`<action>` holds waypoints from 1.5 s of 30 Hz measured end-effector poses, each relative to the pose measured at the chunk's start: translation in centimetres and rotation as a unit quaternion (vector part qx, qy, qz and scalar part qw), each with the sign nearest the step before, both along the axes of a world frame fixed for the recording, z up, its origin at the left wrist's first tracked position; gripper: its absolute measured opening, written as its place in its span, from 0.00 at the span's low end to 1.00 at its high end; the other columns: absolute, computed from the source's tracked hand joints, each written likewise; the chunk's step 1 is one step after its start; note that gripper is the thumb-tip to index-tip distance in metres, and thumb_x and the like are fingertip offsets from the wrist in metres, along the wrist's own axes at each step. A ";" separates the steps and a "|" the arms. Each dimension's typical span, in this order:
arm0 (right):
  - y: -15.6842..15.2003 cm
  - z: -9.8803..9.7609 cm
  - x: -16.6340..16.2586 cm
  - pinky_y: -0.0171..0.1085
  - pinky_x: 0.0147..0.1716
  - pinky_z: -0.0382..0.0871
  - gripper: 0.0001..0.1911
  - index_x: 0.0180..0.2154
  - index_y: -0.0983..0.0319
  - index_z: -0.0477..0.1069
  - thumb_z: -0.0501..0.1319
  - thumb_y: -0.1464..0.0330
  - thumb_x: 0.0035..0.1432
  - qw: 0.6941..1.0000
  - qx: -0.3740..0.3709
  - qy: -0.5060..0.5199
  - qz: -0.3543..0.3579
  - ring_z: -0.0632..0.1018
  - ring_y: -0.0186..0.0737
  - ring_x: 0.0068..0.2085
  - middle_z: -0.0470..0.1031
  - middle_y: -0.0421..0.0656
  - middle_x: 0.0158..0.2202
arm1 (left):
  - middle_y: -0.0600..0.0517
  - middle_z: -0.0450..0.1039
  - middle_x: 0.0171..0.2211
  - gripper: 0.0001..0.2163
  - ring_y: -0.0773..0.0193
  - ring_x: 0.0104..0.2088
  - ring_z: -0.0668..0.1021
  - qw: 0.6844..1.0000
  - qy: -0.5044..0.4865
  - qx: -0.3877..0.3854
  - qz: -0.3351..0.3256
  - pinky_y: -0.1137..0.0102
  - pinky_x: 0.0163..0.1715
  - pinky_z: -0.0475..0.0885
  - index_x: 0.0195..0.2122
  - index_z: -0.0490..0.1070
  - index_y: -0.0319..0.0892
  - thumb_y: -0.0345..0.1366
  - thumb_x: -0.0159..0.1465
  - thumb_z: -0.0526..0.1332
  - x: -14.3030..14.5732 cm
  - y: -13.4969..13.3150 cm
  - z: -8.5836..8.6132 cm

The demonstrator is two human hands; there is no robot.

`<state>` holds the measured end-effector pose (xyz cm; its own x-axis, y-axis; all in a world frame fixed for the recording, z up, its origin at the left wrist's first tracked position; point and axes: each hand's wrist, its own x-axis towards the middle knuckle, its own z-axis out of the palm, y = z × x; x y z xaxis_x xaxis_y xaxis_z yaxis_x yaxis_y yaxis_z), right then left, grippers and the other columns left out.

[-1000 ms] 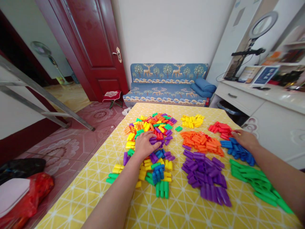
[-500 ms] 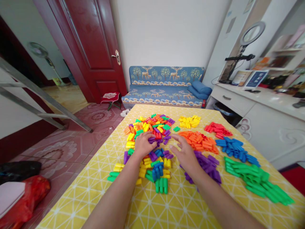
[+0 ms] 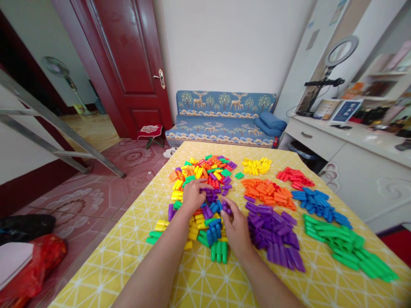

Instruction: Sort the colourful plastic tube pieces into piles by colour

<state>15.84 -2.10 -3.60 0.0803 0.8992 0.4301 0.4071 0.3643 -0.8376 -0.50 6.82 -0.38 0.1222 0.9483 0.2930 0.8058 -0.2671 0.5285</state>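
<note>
Tabletop: covered by a yellow cloth with white lines; clock directions are taken from the hands.
Right hand: a purple piece is pinched between thumb and fingers, beside the mixed pile.
Left hand: held over the pile's purple pieces, thumb and forefinger parted; whether any is gripped cannot be told.
Sorted heaps: purple and green are laid at 4 o'clock, blue at 3, orange and red at 2, yellow at 1.
Red bag: seen at 8 o'clock, topped by a pale flat object.
Bin: stood at 2 o'clock, contents hidden.
Sofa: placed at 12, blue-covered.
</note>
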 end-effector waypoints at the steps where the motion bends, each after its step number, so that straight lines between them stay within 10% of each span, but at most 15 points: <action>1: -0.2 0.1 0.0 0.48 0.52 0.69 0.21 0.55 0.58 0.67 0.55 0.68 0.60 1.000 -0.003 0.007 -0.004 0.75 0.46 0.52 0.74 0.46 0.53 | 0.61 0.74 0.53 0.21 0.59 0.53 0.73 1.000 -0.001 0.003 -0.001 0.61 0.58 0.65 0.40 0.80 0.57 0.24 0.52 0.57 0.0 0.0 -0.1; 10: -1.6 3.0 1.1 0.45 0.54 0.66 0.17 0.53 0.58 0.67 0.54 0.65 0.63 1.000 0.022 -0.021 0.005 0.73 0.44 0.53 0.72 0.46 0.52 | 0.60 0.74 0.52 0.21 0.59 0.53 0.74 1.000 0.001 0.015 -0.007 0.61 0.57 0.66 0.41 0.80 0.57 0.25 0.53 0.57 -0.1 0.1 -0.3; 15: -1.5 5.6 7.3 0.45 0.50 0.66 0.20 0.54 0.57 0.66 0.56 0.62 0.61 0.991 0.057 -0.004 -0.120 0.74 0.44 0.48 0.73 0.45 0.48 | 0.61 0.74 0.52 0.20 0.59 0.53 0.74 1.000 0.008 0.013 -0.004 0.61 0.57 0.67 0.41 0.80 0.57 0.25 0.53 0.57 -0.1 0.2 -0.3; 22: -1.5 2.0 16.1 0.45 0.45 0.66 0.17 0.39 0.61 0.74 0.57 0.57 0.57 0.966 0.006 -0.006 -0.260 0.75 0.47 0.42 0.77 0.44 0.38 | 0.61 0.75 0.52 0.20 0.59 0.52 0.74 1.000 0.001 0.016 -0.003 0.61 0.57 0.67 0.40 0.80 0.57 0.26 0.53 0.58 -0.1 0.2 -0.3; 45: -1.2 -0.1 16.6 0.46 0.48 0.68 0.19 0.36 0.62 0.76 0.56 0.56 0.55 0.968 0.019 -0.060 -0.244 0.76 0.47 0.43 0.77 0.47 0.38 | 0.61 0.74 0.52 0.21 0.61 0.52 0.74 1.000 0.011 0.020 -0.002 0.64 0.57 0.67 0.41 0.80 0.56 0.26 0.53 0.57 -0.1 0.2 -0.3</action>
